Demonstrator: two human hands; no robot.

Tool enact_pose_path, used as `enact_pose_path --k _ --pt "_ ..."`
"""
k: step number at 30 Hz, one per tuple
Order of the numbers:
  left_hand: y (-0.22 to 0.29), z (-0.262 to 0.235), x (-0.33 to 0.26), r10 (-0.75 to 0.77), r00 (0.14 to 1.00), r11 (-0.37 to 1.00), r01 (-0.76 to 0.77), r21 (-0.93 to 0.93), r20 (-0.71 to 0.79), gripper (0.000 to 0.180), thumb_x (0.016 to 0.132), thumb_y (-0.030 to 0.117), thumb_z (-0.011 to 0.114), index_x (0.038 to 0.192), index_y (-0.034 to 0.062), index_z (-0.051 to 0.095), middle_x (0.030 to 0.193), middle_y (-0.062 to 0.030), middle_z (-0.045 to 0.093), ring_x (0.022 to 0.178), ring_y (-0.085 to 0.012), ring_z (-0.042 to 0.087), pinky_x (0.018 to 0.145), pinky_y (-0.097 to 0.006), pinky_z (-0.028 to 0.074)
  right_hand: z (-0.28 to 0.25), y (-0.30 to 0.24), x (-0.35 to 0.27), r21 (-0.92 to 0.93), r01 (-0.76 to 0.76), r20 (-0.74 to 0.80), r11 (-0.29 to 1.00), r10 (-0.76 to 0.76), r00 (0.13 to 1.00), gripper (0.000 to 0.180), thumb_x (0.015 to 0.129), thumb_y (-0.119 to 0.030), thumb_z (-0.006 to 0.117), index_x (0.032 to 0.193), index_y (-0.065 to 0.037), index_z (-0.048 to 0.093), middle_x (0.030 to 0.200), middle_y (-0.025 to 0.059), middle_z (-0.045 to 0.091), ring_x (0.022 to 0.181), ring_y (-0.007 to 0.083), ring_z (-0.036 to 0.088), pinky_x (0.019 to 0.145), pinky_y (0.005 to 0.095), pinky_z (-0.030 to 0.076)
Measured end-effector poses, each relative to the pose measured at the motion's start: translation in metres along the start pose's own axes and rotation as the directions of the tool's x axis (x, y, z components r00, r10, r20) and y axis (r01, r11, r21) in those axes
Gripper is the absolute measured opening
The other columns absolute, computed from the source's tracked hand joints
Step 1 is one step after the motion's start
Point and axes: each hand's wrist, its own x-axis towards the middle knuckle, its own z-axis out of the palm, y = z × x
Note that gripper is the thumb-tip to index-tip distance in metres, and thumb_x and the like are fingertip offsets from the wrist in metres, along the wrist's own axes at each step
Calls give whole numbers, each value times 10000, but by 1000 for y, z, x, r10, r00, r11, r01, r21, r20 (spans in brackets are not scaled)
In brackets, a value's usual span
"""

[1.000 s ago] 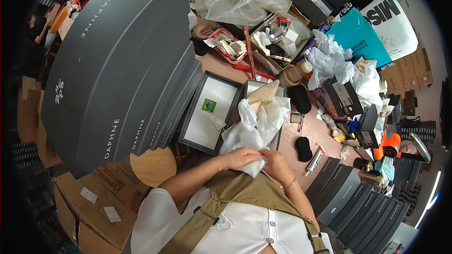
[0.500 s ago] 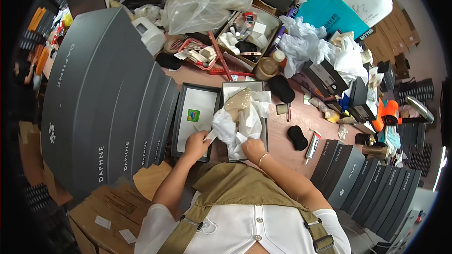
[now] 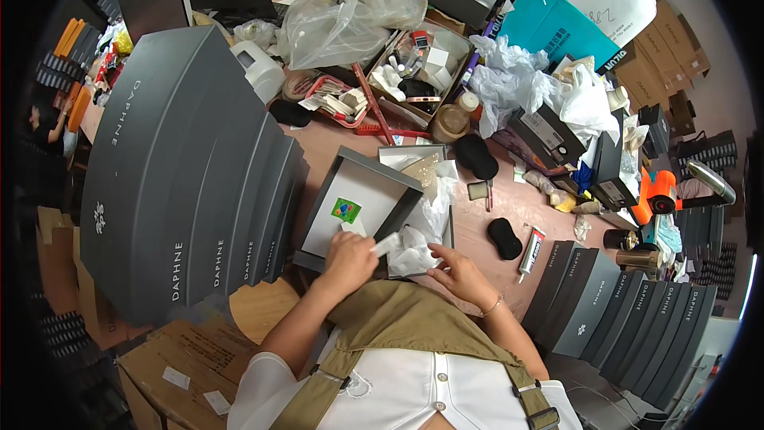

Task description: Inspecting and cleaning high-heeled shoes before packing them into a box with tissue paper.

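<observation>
My left hand is closed at the near edge of a grey box lid, apparently gripping it. A small white strip sticks out by its fingers. The lid is tilted, with its white inside facing up and a small green packet in it. Its right side overlaps a shoebox holding white tissue paper and a beige, glittery shoe, mostly hidden. My right hand is open, fingers apart, just beside the tissue at the shoebox's near right corner.
A tall stack of grey shoeboxes stands at left; more shoeboxes stand at right. Dark oval pads and a tube lie right of the shoebox. Behind are a box of small items, plastic bags and a brown jar.
The lid has been lifted, tilted and shifted right over the shoebox, covering part of the shoe. My left hand moved right with it. My right hand let go of the tissue and drew back.
</observation>
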Motion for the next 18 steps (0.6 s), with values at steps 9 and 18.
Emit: enact_pose_path --k 9,18 --pt "-75 -13 -24 -559 822 382 139 -914 -109 126 865 127 600 836 6 579 759 -42 626 670 -141 575 654 -249 440 13 85 2 -186 -194 -280 963 137 950 701 803 -183 671 1376 -5 308 1165 289 521 1000 380 571 859 417 467" --pt "-117 49 -37 -732 681 -234 -254 -939 -2 178 856 162 582 987 44 549 992 -46 576 940 -135 541 819 -309 445 33 15 19 -331 154 -201 931 -230 952 368 785 -74 651 1142 -24 574 1148 178 570 1021 357 560 867 391 465"
